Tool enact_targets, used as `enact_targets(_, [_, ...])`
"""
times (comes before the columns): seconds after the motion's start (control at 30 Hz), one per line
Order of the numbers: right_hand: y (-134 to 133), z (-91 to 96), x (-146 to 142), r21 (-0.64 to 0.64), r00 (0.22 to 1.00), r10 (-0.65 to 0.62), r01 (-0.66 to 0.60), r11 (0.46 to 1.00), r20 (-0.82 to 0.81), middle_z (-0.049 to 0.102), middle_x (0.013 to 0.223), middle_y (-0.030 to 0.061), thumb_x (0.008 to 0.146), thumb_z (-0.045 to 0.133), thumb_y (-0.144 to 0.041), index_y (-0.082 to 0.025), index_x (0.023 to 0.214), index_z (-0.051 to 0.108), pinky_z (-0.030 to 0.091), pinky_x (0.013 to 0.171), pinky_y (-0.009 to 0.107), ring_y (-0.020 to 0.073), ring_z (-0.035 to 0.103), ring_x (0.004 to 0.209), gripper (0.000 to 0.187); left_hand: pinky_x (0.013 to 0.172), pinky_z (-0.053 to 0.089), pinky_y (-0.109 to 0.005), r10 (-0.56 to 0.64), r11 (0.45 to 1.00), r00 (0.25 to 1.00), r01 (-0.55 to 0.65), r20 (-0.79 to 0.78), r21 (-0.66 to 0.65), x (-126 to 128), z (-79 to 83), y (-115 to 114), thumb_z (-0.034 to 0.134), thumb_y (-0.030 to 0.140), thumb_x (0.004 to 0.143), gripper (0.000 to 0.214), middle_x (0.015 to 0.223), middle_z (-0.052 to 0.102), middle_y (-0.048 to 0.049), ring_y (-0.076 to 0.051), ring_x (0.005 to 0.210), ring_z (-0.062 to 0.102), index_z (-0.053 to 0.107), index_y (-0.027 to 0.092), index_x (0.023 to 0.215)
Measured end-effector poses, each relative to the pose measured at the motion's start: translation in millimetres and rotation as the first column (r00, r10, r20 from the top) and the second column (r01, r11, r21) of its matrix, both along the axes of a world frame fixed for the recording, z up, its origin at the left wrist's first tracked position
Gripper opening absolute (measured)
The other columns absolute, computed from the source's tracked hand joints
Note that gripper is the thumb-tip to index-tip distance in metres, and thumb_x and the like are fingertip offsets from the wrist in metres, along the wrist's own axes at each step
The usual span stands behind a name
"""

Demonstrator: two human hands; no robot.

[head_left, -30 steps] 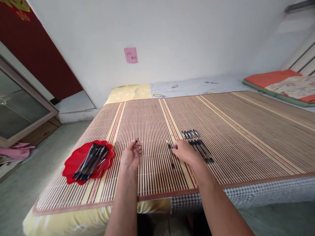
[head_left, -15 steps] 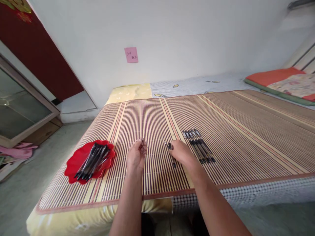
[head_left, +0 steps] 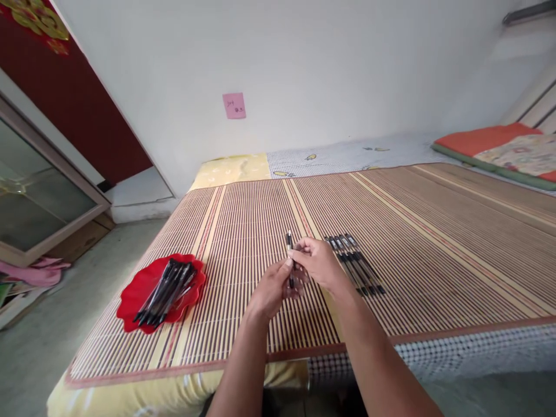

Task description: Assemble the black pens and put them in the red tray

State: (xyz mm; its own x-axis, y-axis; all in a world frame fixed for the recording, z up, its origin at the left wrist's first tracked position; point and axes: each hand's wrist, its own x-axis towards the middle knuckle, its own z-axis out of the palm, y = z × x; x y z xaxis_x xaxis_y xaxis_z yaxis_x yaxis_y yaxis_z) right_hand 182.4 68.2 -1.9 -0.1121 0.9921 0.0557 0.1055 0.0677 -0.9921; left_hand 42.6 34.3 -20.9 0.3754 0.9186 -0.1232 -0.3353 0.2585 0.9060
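Observation:
A black pen [head_left: 289, 240] with a clear barrel stands nearly upright between my hands above the mat. The thumb and fingers of my left hand [head_left: 273, 286] close on its lower part. My right hand [head_left: 317, 260] pinches it higher up from the right side; part of the barrel is hidden behind the fingers. Just to the right of my right hand, several similar pens [head_left: 358, 263] lie side by side in a slanted row. To the left, a red scalloped plate [head_left: 130, 292] holds a heap of several more black pens [head_left: 167, 292].
The striped bamboo mat [head_left: 243, 226] covers most of the bed. Its front edge [head_left: 208, 368] runs close before me. Folded orange-and-floral bedding [head_left: 499, 147] lies at the far right. A pink note [head_left: 234, 106] is stuck on the wall behind.
My left hand has moved right, from apart over the mat to the pen in my right hand, and now grips it too. The pen has turned more upright.

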Motion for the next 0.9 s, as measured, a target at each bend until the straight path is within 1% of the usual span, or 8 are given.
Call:
enact_targets(0.1, [0,3.3,-2,0.06,0.999,-0.007,0.005,0.998,0.035,0.06,0.061,-0.0034,0.078,0.068,-0.037,-0.021,0.075,0.059,0.044,0.053,0.026,0.0132,0.057,0.055,0.019,0.046,0.029,-0.022,0.05,0.997,0.999,-0.048,-0.019,0.066,-1,1.0,1,0.072,0.06,0.083,0.047,0.071,0.067,-0.0044,-0.008,0.048,0.048,0.066,0.014,0.09])
enact_targets(0.2, [1,7.6,0,0.099,0.999,-0.028,0.026,0.995,0.018,0.06,0.064,-0.0033,0.077,0.069,-0.04,-0.02,0.076,0.06,0.045,0.056,0.026,0.0132,0.057,0.058,0.022,0.045,0.023,-0.023,0.061,0.994,0.998,-0.06,-0.013,0.094,-3,3.7,2,0.075,0.055,0.081,0.043,0.068,0.066,-0.0027,-0.008,0.047,0.045,0.065,0.014,0.09])
enact_targets(0.33, [0,13.7,4,0.119,0.997,-0.024,0.033,0.992,-0.076,0.055,0.059,-0.0055,0.077,0.071,-0.044,-0.021,0.075,0.059,0.044,0.053,0.026,0.0124,0.053,0.053,0.026,0.047,0.02,-0.022,0.069,0.995,0.998,-0.069,0.014,0.072,-3,6.2,2,0.081,0.048,0.077,0.04,0.069,0.063,-0.0005,-0.006,0.049,0.04,0.065,0.014,0.092])
enact_targets(0.43, [-1,15.9,5,0.122,0.995,-0.019,0.031,0.992,-0.098,0.053,0.058,-0.0062,0.075,0.075,-0.047,-0.021,0.076,0.06,0.042,0.052,0.026,0.0117,0.05,0.051,0.03,0.048,0.02,-0.022,0.1,0.991,0.995,-0.101,0.026,0.086,-3,6.1,2,0.082,0.043,0.078,0.035,0.068,0.061,0.0011,-0.004,0.048,0.033,0.064,0.014,0.088])
enact_targets(0.57, [0,16.6,9,0.114,0.993,0.015,-0.002,0.993,-0.115,0.055,0.06,-0.0059,0.073,0.08,-0.049,-0.02,0.077,0.062,0.04,0.05,0.025,0.0104,0.049,0.051,0.034,0.049,0.021,-0.022,0.09,0.99,0.996,-0.092,0.023,0.108,-4,5.4,2,0.08,0.041,0.082,0.032,0.067,0.06,0.0015,-0.004,0.048,0.032,0.061,0.015,0.083])
enact_targets(0.67, [-1,20.1,17,0.107,0.988,0.029,-0.013,0.994,-0.151,0.058,0.06,-0.0052,0.078,0.077,-0.048,-0.019,0.084,0.066,0.04,0.05,0.024,0.0102,0.051,0.052,0.033,0.048,0.019,-0.022,0.09,0.991,0.996,-0.091,0.014,0.101,-5,5.8,1,0.081,0.041,0.081,0.032,0.066,0.058,0.0028,-0.004,0.047,0.03,0.061,0.016,0.084])
enact_targets(0.8, [-3,27.7,28,0.106,0.966,-0.085,0.113,0.988,-0.243,0.068,0.076,0.0006,0.082,0.073,-0.051,-0.018,0.096,0.07,0.042,0.05,0.022,0.0104,0.056,0.058,0.036,0.05,0.022,-0.021,0.096,0.992,0.995,-0.093,-0.033,0.083,-4,6.5,0,0.082,0.043,0.079,0.035,0.064,0.056,0.0027,-0.006,0.052,0.039,0.058,0.017,0.08])
enact_targets(0.9, [-3,30.3,32,0.134,0.956,-0.123,0.163,0.977,-0.265,0.065,0.068,-0.0005,0.08,0.076,-0.049,-0.017,0.094,0.073,0.041,0.049,0.022,0.0105,0.055,0.057,0.035,0.053,0.025,-0.022,0.083,0.993,0.992,-0.075,-0.09,0.089,-3,5.2,-1,0.081,0.043,0.08,0.034,0.066,0.057,0.002,-0.007,0.055,0.042,0.058,0.017,0.08])
